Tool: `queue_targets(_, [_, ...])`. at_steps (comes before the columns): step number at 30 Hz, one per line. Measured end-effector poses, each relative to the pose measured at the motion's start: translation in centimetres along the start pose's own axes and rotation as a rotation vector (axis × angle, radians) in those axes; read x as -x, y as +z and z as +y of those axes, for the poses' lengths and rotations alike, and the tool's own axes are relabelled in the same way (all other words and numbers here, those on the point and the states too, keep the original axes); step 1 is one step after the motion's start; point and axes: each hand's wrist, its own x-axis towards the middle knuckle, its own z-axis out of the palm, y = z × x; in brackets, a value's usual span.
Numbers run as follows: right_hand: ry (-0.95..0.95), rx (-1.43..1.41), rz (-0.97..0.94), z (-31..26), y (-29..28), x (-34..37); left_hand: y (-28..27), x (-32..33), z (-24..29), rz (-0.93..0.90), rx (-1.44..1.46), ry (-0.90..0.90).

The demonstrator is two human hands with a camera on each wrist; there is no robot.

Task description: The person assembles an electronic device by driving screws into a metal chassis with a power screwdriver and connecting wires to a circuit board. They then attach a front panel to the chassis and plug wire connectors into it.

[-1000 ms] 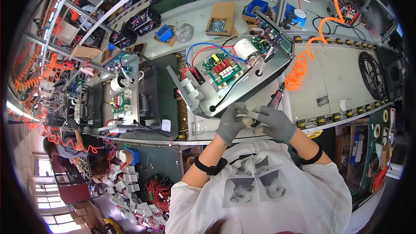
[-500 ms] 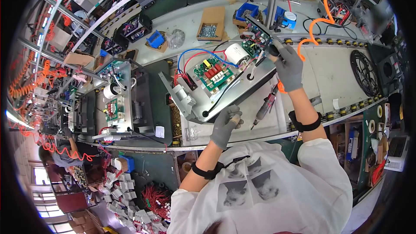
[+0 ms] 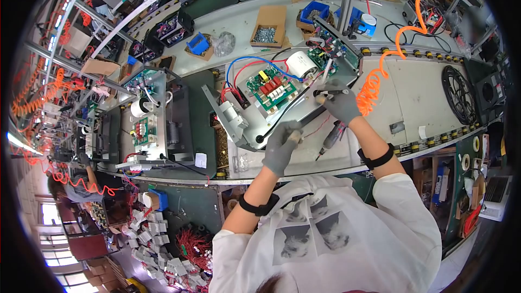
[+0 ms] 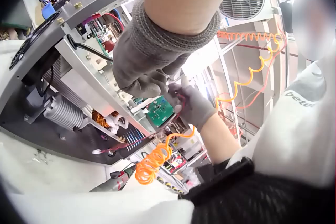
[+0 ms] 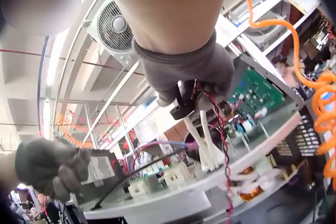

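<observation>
Chassis (image 3: 304,109): metal-plated, on the desk (image 3: 347,154); looks rigid and heavy, though the circuit board (image 3: 271,91) on its plate is probably fragile.
Black part (image 5: 184,111): held over the chassis's near edge, toward its right end; small, likely light and hard; its exact kind cannot be told.
Right hand (image 3: 341,102): gloved, above that same edge of the chassis, its fingers pinching the black part.
Twisted wire (image 5: 226,145): red and black, trails from the right hand down past the chassis's rim; probably limp, light and easily snagged.
Best hold: the black part's solid body, with the wire left slack, since a tug might strain its joint; gloves should help against slipping.
Left hand (image 3: 280,151): near the chassis's front edge, toward its left end, fingers curled; whether they hold anything cannot be told.
Power driver (image 3: 332,138): lies in front of the chassis; likely weighty, best taken by its barrel.
</observation>
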Motion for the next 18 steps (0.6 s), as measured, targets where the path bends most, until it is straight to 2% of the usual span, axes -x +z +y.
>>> queue_targets(3, [0.003,0.015,0.067,1.7,3.7,0.9,1.8,-4.5,1.8,-0.008,-0.291,0.318])
queue_targets(5, [0.043,-0.059,0.003,1.1,3.5,0.9,4.2,-7.4,4.2,0.044,-0.475,0.475])
queue_targets(7, [0.062,-0.088,0.166,0.8,4.0,1.7,6.2,-11.3,3.2,0.167,-0.598,0.498])
queue_targets(8, [0.059,-0.091,0.165,1.5,4.7,1.8,7.1,-13.0,2.3,0.171,-0.599,0.498])
queue_targets(10, [-0.181,0.009,0.297,3.2,5.9,1.8,8.1,-14.9,1.5,0.148,-0.787,0.360])
queue_targets(11, [-0.190,0.001,0.287,3.4,6.5,1.9,7.7,-14.8,1.5,0.162,-0.788,0.353])
queue_targets(13, [0.113,-0.881,0.334,2.9,7.3,2.1,7.0,-13.7,2.9,0.053,-1.008,0.409])
queue_targets(14, [0.116,-0.892,0.321,3.0,7.4,2.1,6.1,-13.0,2.6,0.059,-0.966,0.428])
queue_targets(15, [0.024,-0.724,0.284,3.5,6.9,2.0,5.3,-12.3,1.8,0.064,-0.975,0.415])
queue_targets(17, [-0.157,-0.386,0.221,4.1,6.0,1.2,3.9,-11.2,0.6,0.023,-0.753,0.656])
queue_targets(18, [-0.229,-0.321,0.230,3.9,5.8,0.9,4.5,-10.5,1.3,0.089,-0.650,0.707])
